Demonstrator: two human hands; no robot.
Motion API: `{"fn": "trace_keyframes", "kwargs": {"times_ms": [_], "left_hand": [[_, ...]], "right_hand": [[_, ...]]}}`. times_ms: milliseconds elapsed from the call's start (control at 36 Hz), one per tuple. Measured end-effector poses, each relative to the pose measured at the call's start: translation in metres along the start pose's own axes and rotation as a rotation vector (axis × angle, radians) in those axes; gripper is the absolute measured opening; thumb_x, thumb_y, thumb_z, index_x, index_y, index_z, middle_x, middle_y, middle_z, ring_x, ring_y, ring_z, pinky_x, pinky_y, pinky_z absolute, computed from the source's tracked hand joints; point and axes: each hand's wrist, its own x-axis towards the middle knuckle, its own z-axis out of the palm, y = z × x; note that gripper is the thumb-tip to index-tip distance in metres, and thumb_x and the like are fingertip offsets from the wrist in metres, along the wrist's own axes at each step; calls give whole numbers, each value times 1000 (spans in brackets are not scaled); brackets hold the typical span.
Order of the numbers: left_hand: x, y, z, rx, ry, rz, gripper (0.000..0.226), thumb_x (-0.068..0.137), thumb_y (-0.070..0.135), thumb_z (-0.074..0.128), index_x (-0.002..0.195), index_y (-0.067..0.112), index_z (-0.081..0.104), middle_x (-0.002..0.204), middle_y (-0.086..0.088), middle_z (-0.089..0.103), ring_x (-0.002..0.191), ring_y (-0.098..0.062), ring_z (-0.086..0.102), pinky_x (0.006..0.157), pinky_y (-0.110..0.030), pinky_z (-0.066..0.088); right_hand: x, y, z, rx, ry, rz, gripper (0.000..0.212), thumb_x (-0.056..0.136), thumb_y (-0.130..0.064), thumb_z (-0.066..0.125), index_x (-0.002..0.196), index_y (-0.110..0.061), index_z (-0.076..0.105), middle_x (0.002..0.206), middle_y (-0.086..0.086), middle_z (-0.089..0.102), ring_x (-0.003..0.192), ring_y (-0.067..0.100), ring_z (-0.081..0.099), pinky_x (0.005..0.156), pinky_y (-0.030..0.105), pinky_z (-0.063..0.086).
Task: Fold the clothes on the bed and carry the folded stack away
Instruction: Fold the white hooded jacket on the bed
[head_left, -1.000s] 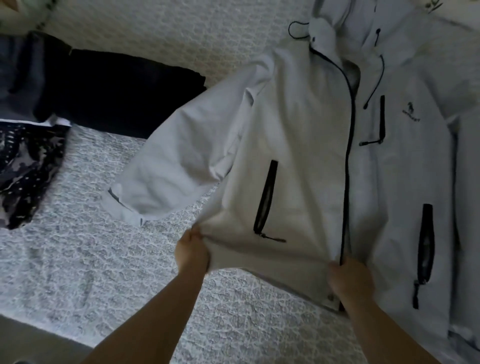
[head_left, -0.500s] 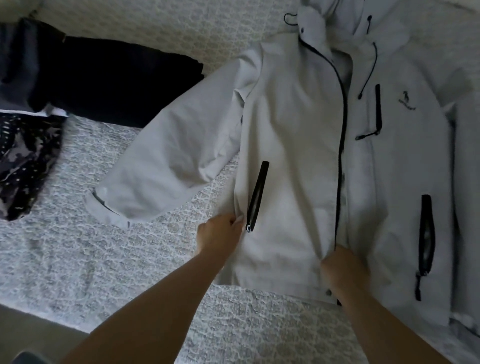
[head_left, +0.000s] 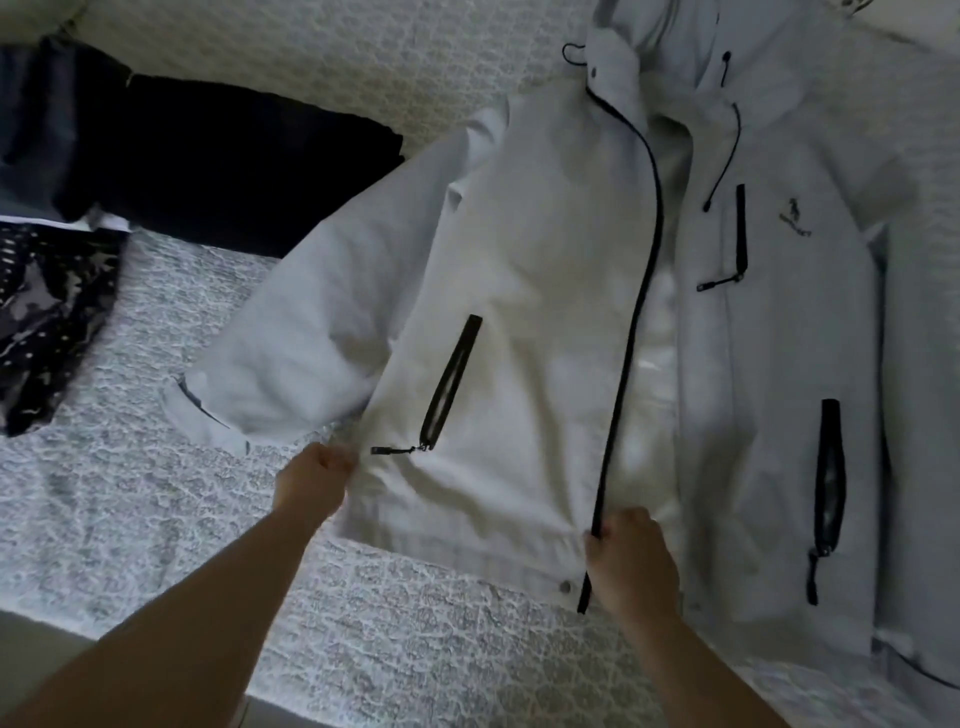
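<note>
Left hand (head_left: 314, 480): fingers curled, pinching the side seam of the white hooded jacket (head_left: 530, 291) just below its pocket zipper (head_left: 451, 382). Right hand (head_left: 631, 564): fingers closed around the black front zipper edge (head_left: 631, 312) near the hem.

Half a second ago the left hand sat higher on the panel, beside the pocket; now it has slid out to the seam and the panel between the two hands is pulled flatter. A second ago that panel was lifted and bunched. Judgement: this is smoothing before the first fold; no fold made yet on this piece.

The jacket lies face up and unzipped on the patterned bedspread (head_left: 182, 519), its sleeve (head_left: 311, 322) splayed out on the left-hand side. Beyond the sleeve, a dark folded garment (head_left: 234, 171); below that, a dark printed garment (head_left: 47, 322).

Hard to make out: the jacket's hood top and its far sleeve are cut off by the frame. Fingertips of both hands are tucked under cloth. Dim light; the dark pile's layers cannot be told apart.
</note>
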Motion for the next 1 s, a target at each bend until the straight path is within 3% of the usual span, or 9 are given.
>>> {"fn": "trace_keyframes", "kwargs": {"times_ms": [111,333,528,583,722,806,917,972,1000], "left_hand": [[0,-3,6,-63,-53,63,14,88,31,61,99,23,57,93,-6,65,82,-25,60,69,-30,45],[-32,-10,40,-280,-110,107,42,85,16,66,114,24,37,99,-3,58,74,-19,58,60,-28,47],[-43,-4,52,67,65,67,28,95,39,46,118,30,32,85,-3,61,72,-27,61,61,-35,47],[-42,-1,48,123,141,79,31,94,38,45,122,26,36,95,-5,65,83,-26,61,67,-34,44],[-29,15,25,240,482,398,48,78,28,72,120,14,53,122,-13,50,113,-32,47,93,-47,40],[-5,35,3,237,624,489,68,73,36,75,130,15,45,136,-17,39,128,-36,35,111,-54,21],[43,56,-29,290,477,313,113,70,67,65,151,17,5,157,-16,11,146,-28,3,113,-49,-10],[65,61,-39,396,341,217,120,69,71,62,151,16,-6,153,-17,26,144,-28,18,114,-52,-8],[74,63,-43,451,286,187,114,70,70,61,151,15,2,146,-17,38,139,-29,31,115,-53,-1]], "right_hand": [[5,-6,1,-79,-10,73,34,95,-33,44,113,-11,63,115,6,50,110,23,49,84,33,47],[17,6,-1,59,17,228,29,95,-17,42,116,-3,55,121,13,46,105,31,52,79,35,44],[19,4,-5,72,48,283,29,91,-12,52,116,1,50,126,18,45,111,35,50,86,36,43],[19,-4,-10,70,144,229,37,85,-8,57,120,-1,48,130,19,44,116,36,45,90,38,40],[28,-37,-24,88,220,-75,49,79,-9,61,127,-10,51,136,13,41,119,33,41,92,39,35],[44,-65,-35,-20,222,-231,52,85,-17,58,135,-15,42,142,8,34,126,27,35,97,35,34],[71,-112,-55,-42,257,-375,48,85,-20,58,131,-17,44,140,5,34,125,25,34,95,33,33],[84,-135,-66,-17,291,-408,47,84,-18,59,129,-17,46,138,5,37,124,25,35,94,33,33],[91,-145,-71,-10,308,-420,46,84,-17,58,129,-16,47,138,5,37,123,25,36,93,33,33]]}}
